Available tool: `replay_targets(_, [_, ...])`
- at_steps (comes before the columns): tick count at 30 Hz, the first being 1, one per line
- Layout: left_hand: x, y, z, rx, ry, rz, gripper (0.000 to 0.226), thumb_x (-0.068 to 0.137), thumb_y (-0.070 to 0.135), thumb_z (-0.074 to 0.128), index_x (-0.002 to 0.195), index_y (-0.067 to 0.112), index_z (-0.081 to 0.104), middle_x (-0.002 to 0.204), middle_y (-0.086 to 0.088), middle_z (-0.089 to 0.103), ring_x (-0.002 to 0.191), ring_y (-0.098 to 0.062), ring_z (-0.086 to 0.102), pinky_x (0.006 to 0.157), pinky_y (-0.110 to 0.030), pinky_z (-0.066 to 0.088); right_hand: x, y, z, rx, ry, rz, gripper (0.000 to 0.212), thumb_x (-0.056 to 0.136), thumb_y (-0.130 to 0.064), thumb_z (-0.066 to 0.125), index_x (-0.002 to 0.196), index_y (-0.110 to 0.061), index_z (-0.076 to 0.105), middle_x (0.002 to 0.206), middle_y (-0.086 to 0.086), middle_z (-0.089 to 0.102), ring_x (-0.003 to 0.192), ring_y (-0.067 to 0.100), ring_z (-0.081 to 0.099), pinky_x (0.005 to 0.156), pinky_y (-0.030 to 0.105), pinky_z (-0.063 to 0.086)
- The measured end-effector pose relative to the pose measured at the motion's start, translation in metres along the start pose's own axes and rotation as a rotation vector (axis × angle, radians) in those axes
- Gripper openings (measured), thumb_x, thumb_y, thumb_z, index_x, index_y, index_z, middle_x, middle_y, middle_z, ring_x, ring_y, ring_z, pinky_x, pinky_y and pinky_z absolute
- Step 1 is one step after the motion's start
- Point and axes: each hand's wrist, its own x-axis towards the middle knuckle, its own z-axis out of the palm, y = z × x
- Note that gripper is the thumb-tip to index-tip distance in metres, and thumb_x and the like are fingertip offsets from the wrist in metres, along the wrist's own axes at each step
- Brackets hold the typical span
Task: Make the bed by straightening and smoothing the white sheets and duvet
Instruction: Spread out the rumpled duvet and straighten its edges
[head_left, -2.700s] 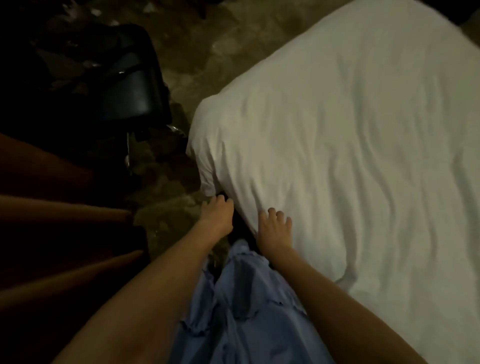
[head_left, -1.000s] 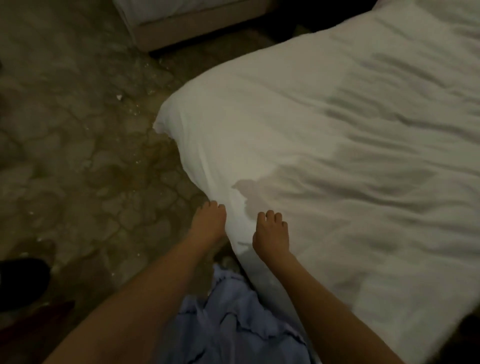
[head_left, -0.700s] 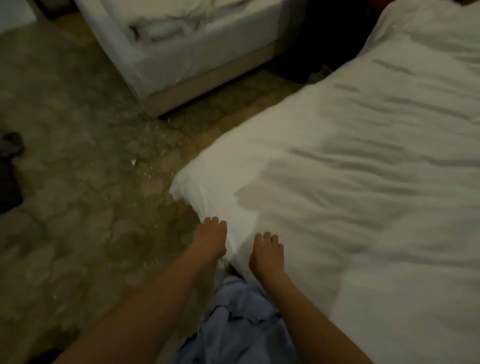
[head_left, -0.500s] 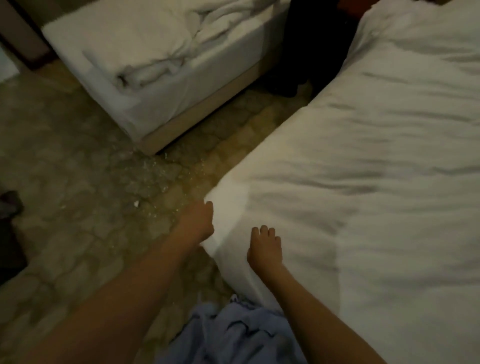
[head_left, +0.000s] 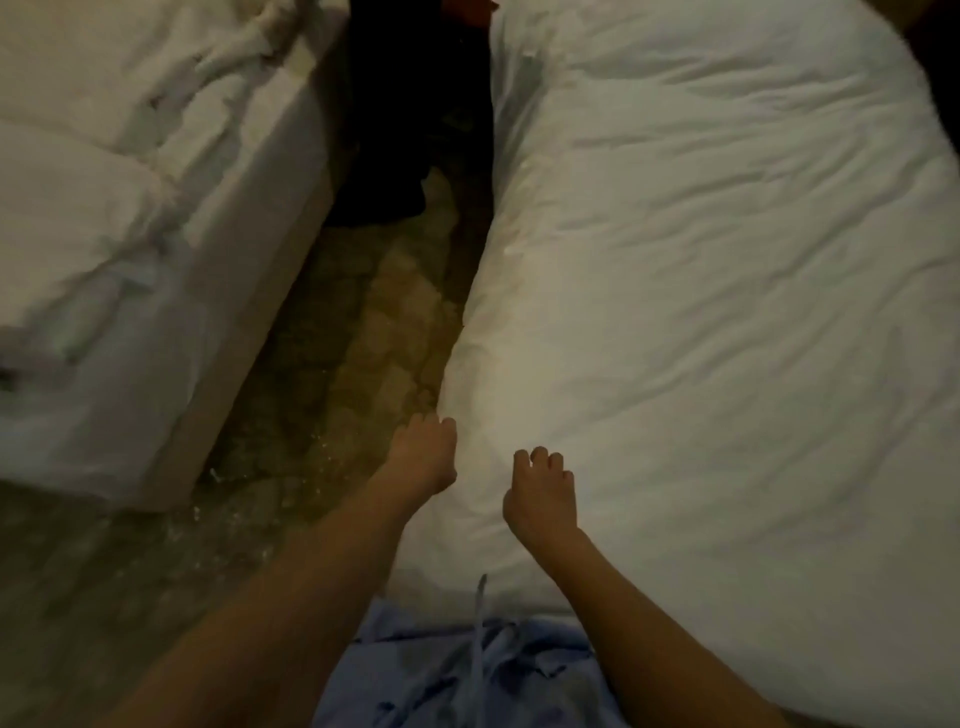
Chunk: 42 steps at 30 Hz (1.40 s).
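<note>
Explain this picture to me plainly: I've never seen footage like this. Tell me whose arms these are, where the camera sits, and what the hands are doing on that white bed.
No machine here: a person wears a camera on the head, looking down, so the two bare arms are their own. The left hand and right hand have curled fingers at the near corner of a white duvet, apparently gripping its edge; the fingertips sink into the fabric. The duvet is spread out but wrinkled. To the left, across a patterned floor, stands a second bed with rumpled white bedding. The blue cloth at the bottom is the person's clothing.
</note>
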Motion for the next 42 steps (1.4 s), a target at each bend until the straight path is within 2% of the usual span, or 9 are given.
replay_targets(9, [0.041,-0.094,-0.053,0.104,-0.049,0.226,0.026,0.090,0.020,0.050,0.115,0.013,0.051,0.121,-0.009,0.053,0.111,-0.026,0.051,0.087,-0.031,0.041,0.022,-0.095,-0.020,0.130,0.033,0.236,0.040,0.092,-0.015,0.042,0.132,-0.013,0.038,0.133,0.009,0.041,0.121,0.025,0.037,0.096,0.033,0.033])
replay_targets(23, [0.175,0.004,-0.094,0.615,-0.082,0.784,0.035,0.087,0.013,0.049,0.122,0.012,0.044,0.122,-0.009,0.046,0.113,-0.025,0.044,0.092,-0.034,0.038,0.095,-0.069,-0.040,0.460,0.056,0.794,0.050,0.083,-0.004,0.046,0.132,-0.005,0.039,0.135,0.015,0.040,0.124,0.027,0.036,0.102,0.037,0.031])
replay_targets(25, [0.189,0.008,-0.104,0.659,-0.096,0.823,0.037,0.087,0.014,0.049,0.123,0.013,0.043,0.123,-0.008,0.045,0.115,-0.025,0.043,0.092,-0.034,0.038,0.109,-0.071,-0.051,0.412,0.153,0.843,0.051,0.066,-0.007,0.068,0.115,0.000,0.057,0.117,0.021,0.056,0.109,0.031,0.054,0.090,0.036,0.045])
replay_targets(27, [0.204,0.008,-0.110,0.696,-0.144,0.868,0.038,0.088,0.014,0.048,0.125,0.013,0.042,0.124,-0.009,0.044,0.117,-0.026,0.042,0.093,-0.035,0.038,0.125,-0.077,-0.059,0.408,0.205,0.894,0.047,0.035,-0.007,0.081,0.080,-0.003,0.070,0.082,0.016,0.067,0.073,0.031,0.066,0.062,0.030,0.054])
replay_targets(30, [0.229,0.003,-0.114,0.759,-0.197,0.937,0.039,0.089,0.017,0.050,0.126,0.013,0.041,0.127,-0.009,0.043,0.119,-0.027,0.040,0.095,-0.037,0.036,0.149,-0.088,-0.069,0.419,0.260,0.958,0.023,0.046,-0.008,0.069,0.069,-0.004,0.068,0.070,0.013,0.064,0.060,0.030,0.064,0.051,0.028,0.051])
replay_targets(32, [0.246,-0.004,-0.113,0.796,-0.227,1.003,0.038,0.090,0.020,0.050,0.126,0.012,0.041,0.127,-0.009,0.043,0.119,-0.027,0.040,0.096,-0.037,0.036,0.165,-0.098,-0.063,0.487,0.229,1.048,0.034,0.039,-0.006,0.078,0.072,-0.004,0.069,0.070,0.013,0.065,0.061,0.030,0.064,0.050,0.030,0.051])
replay_targets(34, [0.262,-0.014,-0.114,0.851,-0.239,1.104,0.037,0.092,0.021,0.048,0.127,0.012,0.041,0.129,-0.010,0.043,0.120,-0.028,0.040,0.096,-0.036,0.035,0.180,-0.113,-0.057,0.538,0.143,1.162,0.050,0.037,-0.010,0.085,0.084,-0.002,0.071,0.081,0.017,0.067,0.072,0.033,0.066,0.059,0.034,0.055])
replay_targets(37, [0.290,-0.035,-0.116,0.912,-0.234,1.269,0.039,0.095,0.020,0.043,0.132,0.011,0.036,0.133,-0.010,0.041,0.123,-0.028,0.037,0.100,-0.036,0.032,0.212,-0.145,-0.047,0.674,0.078,1.244,0.048,0.083,-0.006,0.055,0.130,0.001,0.048,0.129,0.023,0.050,0.120,0.035,0.047,0.101,0.042,0.037])
replay_targets(42, [0.338,-0.060,-0.107,0.956,-0.174,1.416,0.058,0.098,0.018,0.036,0.147,0.005,0.009,0.150,-0.015,0.021,0.139,-0.032,0.019,0.114,-0.042,0.018,0.281,-0.182,-0.041,0.676,0.140,1.418,0.056,0.087,-0.016,0.059,0.137,0.001,0.040,0.139,0.023,0.043,0.125,0.033,0.045,0.105,0.041,0.035])
